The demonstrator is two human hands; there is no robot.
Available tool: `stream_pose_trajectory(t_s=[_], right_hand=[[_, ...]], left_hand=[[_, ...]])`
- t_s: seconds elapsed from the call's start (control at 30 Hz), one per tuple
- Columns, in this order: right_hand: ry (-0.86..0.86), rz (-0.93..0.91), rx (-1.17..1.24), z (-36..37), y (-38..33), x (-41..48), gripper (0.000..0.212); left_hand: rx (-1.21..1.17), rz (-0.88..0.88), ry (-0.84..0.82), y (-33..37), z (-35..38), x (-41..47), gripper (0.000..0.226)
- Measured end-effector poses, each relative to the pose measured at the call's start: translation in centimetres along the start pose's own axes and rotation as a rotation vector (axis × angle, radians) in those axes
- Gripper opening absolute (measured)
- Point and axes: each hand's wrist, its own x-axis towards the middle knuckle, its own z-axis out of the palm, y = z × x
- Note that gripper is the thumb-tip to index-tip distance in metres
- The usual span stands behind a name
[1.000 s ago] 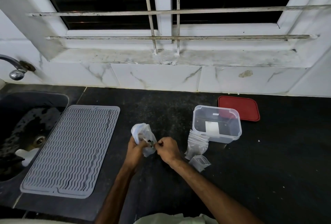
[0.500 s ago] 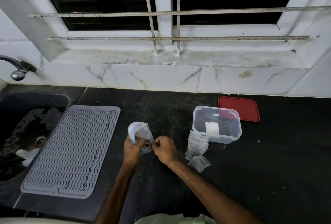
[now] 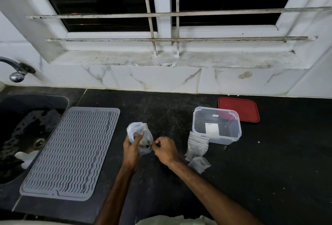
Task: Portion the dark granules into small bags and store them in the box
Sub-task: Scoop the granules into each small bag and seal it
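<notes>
Counting two hands, one crumpled clear bag, one open clear box, one red lid lying flat just behind it, one leaning stack of small bags touching the box's front-left corner and one single small bag just before that stack, not managing to count within the stack. Gripping the bag above the black counter with the left hand, thumb across its front, while pinching its right edge with the right hand's curled fingers. Showing cloudy, wrinkled plastic, bluish-white on top — only a few dark granules near the pinch.
</notes>
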Motion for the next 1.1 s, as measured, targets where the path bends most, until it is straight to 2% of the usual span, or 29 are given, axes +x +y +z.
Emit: stream_pose_trajectory(t_s=[0.17,0.37,0.67,0.87,1.1], right_hand=[[0.021,-0.011,-0.006,0.2,0.2,0.1,0.026],[-0.027,0.076,0.066,-0.2,1.1,0.3,0.023],[-0.045,0.037,0.063,-1.1,1.7,0.8,0.021],[0.004,0.068,0.105,-1.8,2.0,1.3,0.021],[0.026,0.079,0.149,-2.4,1.8,1.0,0.020]], left_hand=[[0.060,-0.020,0.035,-0.6,-0.5,0.3,0.025],[0.065,-0.033,0.053,-1.5,-1.0,0.2,0.025],[0.055,-0.009,0.106,-2.1,-1.5,0.5,0.024],[0.091,-0.008,0.109,-3.0,-2.7,1.5,0.035],[0.267,-0.177,0.056,-4.2,-2.2,1.9,0.063]])
